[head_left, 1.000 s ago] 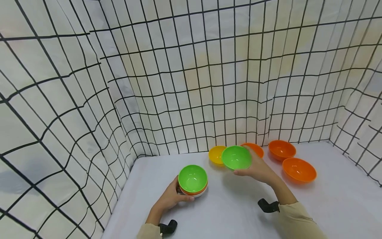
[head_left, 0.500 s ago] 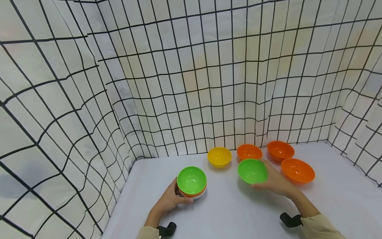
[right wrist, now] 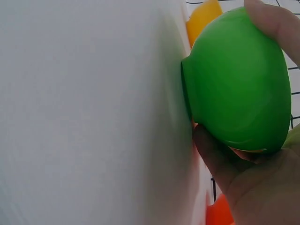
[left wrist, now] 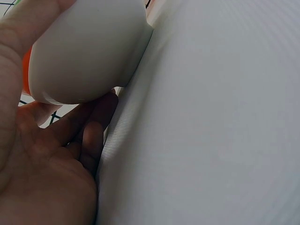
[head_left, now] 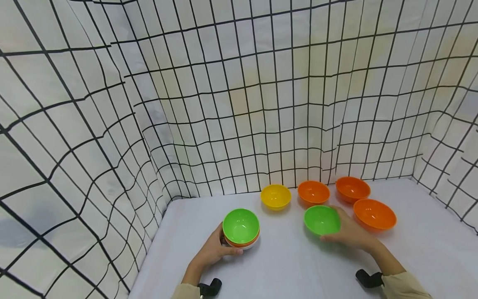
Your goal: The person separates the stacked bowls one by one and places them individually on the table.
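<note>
At the left of the table, my left hand (head_left: 213,248) holds a stack of bowls by its side, thumb at the front. A green bowl (head_left: 241,226) tops the stack, with an orange bowl (left wrist: 26,75) under it and a white bowl (left wrist: 89,56) lowest. My right hand (head_left: 351,232) grips a second green bowl (head_left: 322,221) between thumb and fingers. That bowl is upright, its foot right at the tabletop in the right wrist view. Behind it stands an orange bowl (head_left: 313,192).
A yellow bowl (head_left: 275,197) sits near the back edge of the white table (head_left: 284,265). Two more orange bowls, one at the back (head_left: 352,189) and one nearer (head_left: 374,213), stand right of my right hand. A white grid-patterned curtain (head_left: 239,104) surrounds the table's back and sides.
My right hand has carried the green bowl rightward and down, from in front of the yellow bowl to the tabletop before the orange bowls. The left hand and its stack have stayed put.
</note>
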Available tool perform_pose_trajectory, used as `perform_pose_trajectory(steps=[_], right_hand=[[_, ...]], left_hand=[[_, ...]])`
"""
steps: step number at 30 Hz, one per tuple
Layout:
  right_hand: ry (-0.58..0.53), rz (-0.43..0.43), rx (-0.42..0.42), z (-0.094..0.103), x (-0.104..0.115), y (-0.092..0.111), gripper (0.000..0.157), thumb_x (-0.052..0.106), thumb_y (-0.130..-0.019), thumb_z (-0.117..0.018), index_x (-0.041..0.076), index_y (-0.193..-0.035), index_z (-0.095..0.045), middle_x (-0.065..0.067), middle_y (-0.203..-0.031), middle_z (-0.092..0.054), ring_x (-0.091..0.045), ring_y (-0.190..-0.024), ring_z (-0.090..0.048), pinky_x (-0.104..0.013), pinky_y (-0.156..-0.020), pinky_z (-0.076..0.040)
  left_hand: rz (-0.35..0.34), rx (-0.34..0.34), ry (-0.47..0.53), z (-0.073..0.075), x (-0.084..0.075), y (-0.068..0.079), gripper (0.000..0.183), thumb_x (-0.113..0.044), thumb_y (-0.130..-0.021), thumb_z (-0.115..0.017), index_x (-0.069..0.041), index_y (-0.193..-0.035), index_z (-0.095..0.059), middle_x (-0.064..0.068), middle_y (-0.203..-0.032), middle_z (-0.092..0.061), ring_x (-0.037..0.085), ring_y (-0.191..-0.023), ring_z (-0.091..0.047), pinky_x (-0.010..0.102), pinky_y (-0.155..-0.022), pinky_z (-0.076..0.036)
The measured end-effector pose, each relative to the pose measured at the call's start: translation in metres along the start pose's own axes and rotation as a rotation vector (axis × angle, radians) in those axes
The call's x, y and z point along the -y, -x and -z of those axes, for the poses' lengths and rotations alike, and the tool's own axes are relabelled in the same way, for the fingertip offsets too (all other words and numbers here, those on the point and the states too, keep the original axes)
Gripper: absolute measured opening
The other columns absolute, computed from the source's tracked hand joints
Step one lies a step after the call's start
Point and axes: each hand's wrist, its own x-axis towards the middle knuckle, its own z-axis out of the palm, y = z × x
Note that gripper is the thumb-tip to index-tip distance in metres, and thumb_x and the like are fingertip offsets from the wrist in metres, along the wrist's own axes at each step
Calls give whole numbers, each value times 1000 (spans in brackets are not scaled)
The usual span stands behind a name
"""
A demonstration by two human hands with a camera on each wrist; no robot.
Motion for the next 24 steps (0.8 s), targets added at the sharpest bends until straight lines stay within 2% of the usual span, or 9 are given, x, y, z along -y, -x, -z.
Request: perform_pose_trajectory(steps=[4, 8, 15, 24], right_hand=[[0, -5, 10, 4, -3, 0, 106, 42, -77, -88, 0, -153, -26, -21, -146, -46, -34, -123, -52, -52, -98, -50], [8, -24, 28, 7, -4, 1, 111, 43, -78, -87, -2, -156, -20, -25, -151, -41, -38, -127, -50, -60, -101, -48], [22, -38, 41, 7, -6, 1, 117, 44, -79, -85, -4, -159, -13, -28, -157, -32, -43, -132, -46, -66, -104, -44], [-6, -31, 44, 9, -7, 0, 116, 41, -80, -85, -3, -159, -13, -28, -157, -33, -44, -133, -45, -67, -105, -42]], left_hand=[[-3, -3, -5, -1, 0, -1, 108, -27, -69, -96, -19, -158, -34, 3, -147, -55, 20, -125, -54, 46, -109, -40], [1, -3, 3, -1, 0, 0, 107, -26, -69, -96, -20, -157, -35, 2, -146, -56, 19, -123, -54, 44, -107, -41], [0, -5, 6, -1, 0, 0, 107, -24, -70, -96, -19, -157, -35, 3, -146, -56, 19, -124, -54, 44, -109, -40], [-1, 2, 17, -1, 0, 0, 107, -23, -70, -96, -20, -157, -35, 3, -147, -55, 19, -125, -54, 44, -109, -40]])
